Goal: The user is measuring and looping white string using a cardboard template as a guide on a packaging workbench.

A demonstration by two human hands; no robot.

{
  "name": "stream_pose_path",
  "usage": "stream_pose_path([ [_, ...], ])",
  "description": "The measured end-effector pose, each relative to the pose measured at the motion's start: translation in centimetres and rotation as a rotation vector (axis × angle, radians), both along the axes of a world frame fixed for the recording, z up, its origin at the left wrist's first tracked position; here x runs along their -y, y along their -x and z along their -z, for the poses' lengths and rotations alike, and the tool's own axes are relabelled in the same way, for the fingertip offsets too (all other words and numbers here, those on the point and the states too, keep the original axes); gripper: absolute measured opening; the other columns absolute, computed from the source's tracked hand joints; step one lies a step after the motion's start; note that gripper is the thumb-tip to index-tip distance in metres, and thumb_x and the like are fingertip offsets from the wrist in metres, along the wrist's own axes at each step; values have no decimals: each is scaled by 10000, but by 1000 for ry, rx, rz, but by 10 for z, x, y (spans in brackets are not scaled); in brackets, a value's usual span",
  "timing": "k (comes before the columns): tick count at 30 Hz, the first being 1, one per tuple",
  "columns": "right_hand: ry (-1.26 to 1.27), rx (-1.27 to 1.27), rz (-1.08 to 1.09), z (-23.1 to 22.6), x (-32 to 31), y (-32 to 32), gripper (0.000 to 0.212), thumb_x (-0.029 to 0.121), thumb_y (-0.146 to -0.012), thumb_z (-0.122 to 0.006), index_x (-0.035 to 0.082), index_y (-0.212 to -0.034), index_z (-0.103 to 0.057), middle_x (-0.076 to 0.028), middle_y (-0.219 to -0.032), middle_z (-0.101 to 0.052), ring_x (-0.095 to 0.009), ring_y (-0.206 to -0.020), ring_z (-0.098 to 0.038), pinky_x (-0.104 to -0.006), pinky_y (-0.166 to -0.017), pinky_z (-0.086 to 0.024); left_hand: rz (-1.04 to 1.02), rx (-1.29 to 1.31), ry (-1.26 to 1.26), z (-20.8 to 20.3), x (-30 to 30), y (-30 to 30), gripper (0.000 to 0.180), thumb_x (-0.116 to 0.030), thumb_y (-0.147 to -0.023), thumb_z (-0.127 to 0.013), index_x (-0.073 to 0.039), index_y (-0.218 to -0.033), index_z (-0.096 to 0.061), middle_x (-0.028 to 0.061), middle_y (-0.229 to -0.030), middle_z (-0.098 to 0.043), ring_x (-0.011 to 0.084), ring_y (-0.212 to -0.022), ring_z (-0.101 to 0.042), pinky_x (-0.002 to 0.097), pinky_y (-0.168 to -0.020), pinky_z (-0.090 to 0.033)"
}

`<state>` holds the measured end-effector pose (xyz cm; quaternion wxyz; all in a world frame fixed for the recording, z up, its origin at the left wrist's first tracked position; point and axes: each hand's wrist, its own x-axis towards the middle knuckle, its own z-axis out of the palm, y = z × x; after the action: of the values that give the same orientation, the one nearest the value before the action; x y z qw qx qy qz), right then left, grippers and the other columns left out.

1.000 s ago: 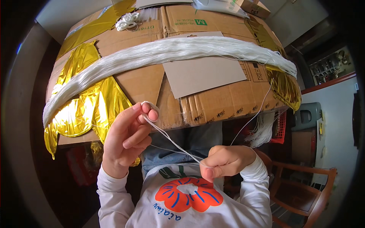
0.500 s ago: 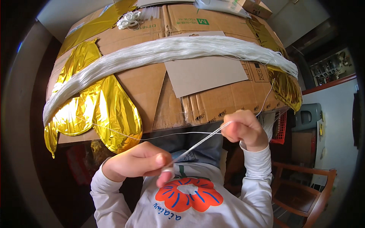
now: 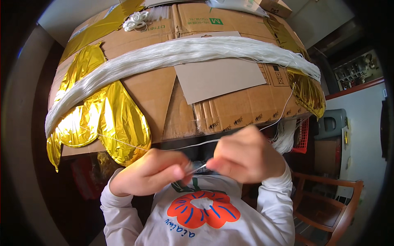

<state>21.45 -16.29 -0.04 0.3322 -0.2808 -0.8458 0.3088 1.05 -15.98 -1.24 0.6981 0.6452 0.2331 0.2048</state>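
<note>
Close together in front of my chest, both hands grip a thin white string [image 3: 199,168]. My left hand [image 3: 150,174] is closed, its fingers and thumb pinching the string. Slightly blurred, my right hand [image 3: 246,156] is closed on the same string, a short stretch of which shows between the hands. From behind my hands one strand runs left to the gold foil balloon [image 3: 123,119], and another runs up right across the cardboard. A long thick hank of white string [image 3: 172,54] curves over the cardboard boxes [image 3: 156,88] and the foil.
A grey card [image 3: 221,82] lies under the hank. Farther back rests a small white coil of cord [image 3: 136,21]. More gold foil [image 3: 305,92] hangs over the right edge. At the lower right are a wooden chair [image 3: 353,205] and a red basket [image 3: 303,137].
My right hand has moved left and slightly down, toward my left hand. The stretch of string between them is much shorter. The left hand has risen a little.
</note>
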Motion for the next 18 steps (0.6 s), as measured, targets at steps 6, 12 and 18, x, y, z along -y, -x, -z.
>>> stream_pose_path([
  [6,50,-96,-167,27,-6,8,233,179,-703,-561,53,-595,-398,-80,-459,-423,-252,-390,-449,-310,-347,-335,-19,683,328,4,8,10,498,-426,-793,-356,60,-774,-463,137,-697,-488,113,-441,-419,216,-357,-310],
  [12,-172,177,127,18,16,13,238,173,-650,-602,61,-577,-406,-34,-443,-373,-190,-369,-435,-275,-323,-327,-352,104,26,-5,7,-12,522,-464,-773,-353,36,-893,-445,113,-668,-502,101,-368,-397,188,-310,-283],
  [18,-57,167,-17,6,3,-8,232,165,-619,-631,64,-550,-433,-28,-476,-409,-189,-387,-425,-272,-341,-321,69,-26,-415,-3,-1,-2,299,-263,-798,-431,16,-691,-460,123,-618,-472,249,-466,-460,296,-435,-362],
])
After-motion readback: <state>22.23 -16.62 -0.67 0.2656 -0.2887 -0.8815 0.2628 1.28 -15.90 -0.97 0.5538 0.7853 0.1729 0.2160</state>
